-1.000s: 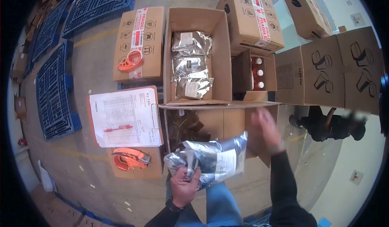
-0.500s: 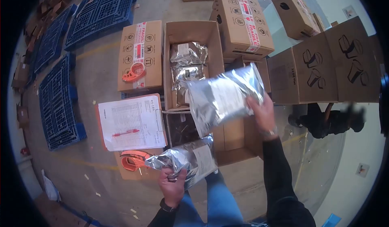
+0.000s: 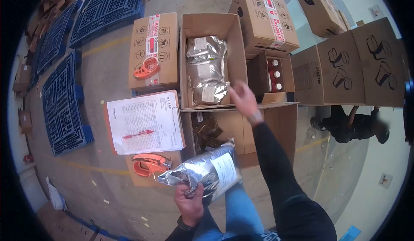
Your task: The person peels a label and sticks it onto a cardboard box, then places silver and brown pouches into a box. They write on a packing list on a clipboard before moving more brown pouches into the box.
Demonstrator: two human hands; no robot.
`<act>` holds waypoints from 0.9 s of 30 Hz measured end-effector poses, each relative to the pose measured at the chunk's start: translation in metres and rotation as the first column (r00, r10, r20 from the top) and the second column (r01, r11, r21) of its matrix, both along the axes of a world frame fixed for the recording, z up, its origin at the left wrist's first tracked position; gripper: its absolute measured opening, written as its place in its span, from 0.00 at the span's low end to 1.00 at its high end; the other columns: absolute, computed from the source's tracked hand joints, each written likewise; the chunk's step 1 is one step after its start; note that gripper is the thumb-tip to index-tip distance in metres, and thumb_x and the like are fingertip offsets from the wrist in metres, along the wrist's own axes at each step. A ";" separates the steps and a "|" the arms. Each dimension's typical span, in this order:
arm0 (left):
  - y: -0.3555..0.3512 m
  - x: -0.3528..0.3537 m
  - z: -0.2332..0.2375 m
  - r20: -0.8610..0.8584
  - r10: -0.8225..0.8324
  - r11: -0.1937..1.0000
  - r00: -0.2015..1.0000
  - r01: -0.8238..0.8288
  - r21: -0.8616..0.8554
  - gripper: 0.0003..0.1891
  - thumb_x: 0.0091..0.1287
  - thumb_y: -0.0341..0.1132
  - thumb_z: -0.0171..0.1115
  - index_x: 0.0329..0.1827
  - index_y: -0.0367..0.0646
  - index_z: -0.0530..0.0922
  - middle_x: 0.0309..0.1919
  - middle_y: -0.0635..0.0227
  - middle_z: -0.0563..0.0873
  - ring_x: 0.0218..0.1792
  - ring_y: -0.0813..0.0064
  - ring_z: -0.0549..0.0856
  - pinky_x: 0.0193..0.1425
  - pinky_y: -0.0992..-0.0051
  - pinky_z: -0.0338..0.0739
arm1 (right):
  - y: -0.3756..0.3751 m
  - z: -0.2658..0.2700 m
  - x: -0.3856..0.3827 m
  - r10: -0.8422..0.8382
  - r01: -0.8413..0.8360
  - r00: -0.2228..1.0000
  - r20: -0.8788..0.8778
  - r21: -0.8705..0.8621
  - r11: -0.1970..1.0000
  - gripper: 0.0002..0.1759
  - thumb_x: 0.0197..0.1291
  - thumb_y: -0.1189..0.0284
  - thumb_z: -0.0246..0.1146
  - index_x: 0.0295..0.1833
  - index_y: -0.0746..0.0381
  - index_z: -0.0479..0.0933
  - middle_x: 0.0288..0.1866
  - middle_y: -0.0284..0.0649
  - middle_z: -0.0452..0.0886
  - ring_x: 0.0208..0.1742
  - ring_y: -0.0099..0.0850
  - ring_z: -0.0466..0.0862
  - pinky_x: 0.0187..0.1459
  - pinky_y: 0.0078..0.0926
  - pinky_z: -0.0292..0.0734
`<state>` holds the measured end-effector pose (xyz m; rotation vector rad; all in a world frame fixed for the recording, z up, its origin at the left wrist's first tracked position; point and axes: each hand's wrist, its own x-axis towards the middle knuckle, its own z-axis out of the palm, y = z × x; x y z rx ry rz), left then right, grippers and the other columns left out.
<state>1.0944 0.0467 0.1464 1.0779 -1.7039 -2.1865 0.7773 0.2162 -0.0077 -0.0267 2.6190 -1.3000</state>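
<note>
- A silver pouch (image 3: pixel 211 172) hangs over the person's lap at six o'clock, its white label (image 3: pixel 224 170) facing up.
- The left hand (image 3: pixel 189 203) is closed on one gathered end of it; slick foil and a shifting load could pull it free, since nothing else supports it.
- The right hand (image 3: pixel 244 98), at one o'clock from the pouch, is loosely open with nothing seen in it; its sleeve could catch a carton edge as the arm crosses.
- Just past the pouch, towards one o'clock, the near carton (image 3: pixel 233 129) holds dark pouches (image 3: pixel 207 131).
- At nine o'clock, an orange tape dispenser (image 3: pixel 151 165) lies near the pouch's gathered end; if it has a bare cutting edge, brushing it might nick the foil.
- At ten o'clock, a clipboard (image 3: pixel 176 124) carries papers and a red pen (image 3: pixel 138 134); a bumped board could send the pen rolling off.
- At twelve o'clock, the far carton (image 3: pixel 236 64) holds more silver pouches (image 3: pixel 208 71); careless stacking there might crease or split them.
- Farther out, towards one o'clock, stand white-capped bottles (image 3: pixel 274 74).
</note>
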 end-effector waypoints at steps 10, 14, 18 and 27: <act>-0.017 -0.036 0.038 -0.045 -0.219 0.965 0.975 0.223 0.141 0.07 0.72 0.29 0.65 0.48 0.41 0.76 0.38 0.75 0.80 0.35 0.92 0.76 0.39 0.86 0.69 | 0.047 0.088 0.139 0.248 0.265 0.802 0.543 -0.696 0.667 0.35 0.63 0.74 0.69 0.73 0.66 0.64 0.60 0.36 0.79 0.57 0.24 0.81 0.61 0.28 0.76; -0.020 -0.032 0.021 0.003 -0.253 0.941 0.967 0.246 0.232 0.07 0.78 0.33 0.58 0.51 0.40 0.79 0.43 0.74 0.81 0.40 0.91 0.76 0.46 0.85 0.72 | 0.071 0.129 0.123 0.126 0.231 0.898 0.421 -0.696 0.680 0.36 0.55 0.75 0.74 0.69 0.66 0.69 0.55 0.35 0.82 0.54 0.23 0.82 0.57 0.25 0.77; -0.010 -0.047 0.015 0.049 -0.034 0.925 0.998 0.013 0.379 0.09 0.79 0.35 0.56 0.48 0.39 0.80 0.40 0.73 0.82 0.36 0.90 0.78 0.38 0.84 0.77 | 0.107 0.151 0.121 0.000 0.210 0.948 0.317 -0.627 0.750 0.36 0.51 0.73 0.76 0.67 0.66 0.72 0.54 0.36 0.82 0.51 0.24 0.83 0.53 0.24 0.78; -0.014 -0.018 0.000 0.105 -0.273 0.952 0.956 0.252 0.175 0.12 0.78 0.37 0.59 0.40 0.37 0.82 0.27 0.76 0.81 0.23 0.89 0.77 0.25 0.83 0.72 | 0.143 0.184 0.099 -0.195 0.483 0.872 0.449 -0.725 0.491 0.38 0.59 0.76 0.71 0.74 0.65 0.64 0.66 0.43 0.77 0.61 0.34 0.81 0.60 0.34 0.79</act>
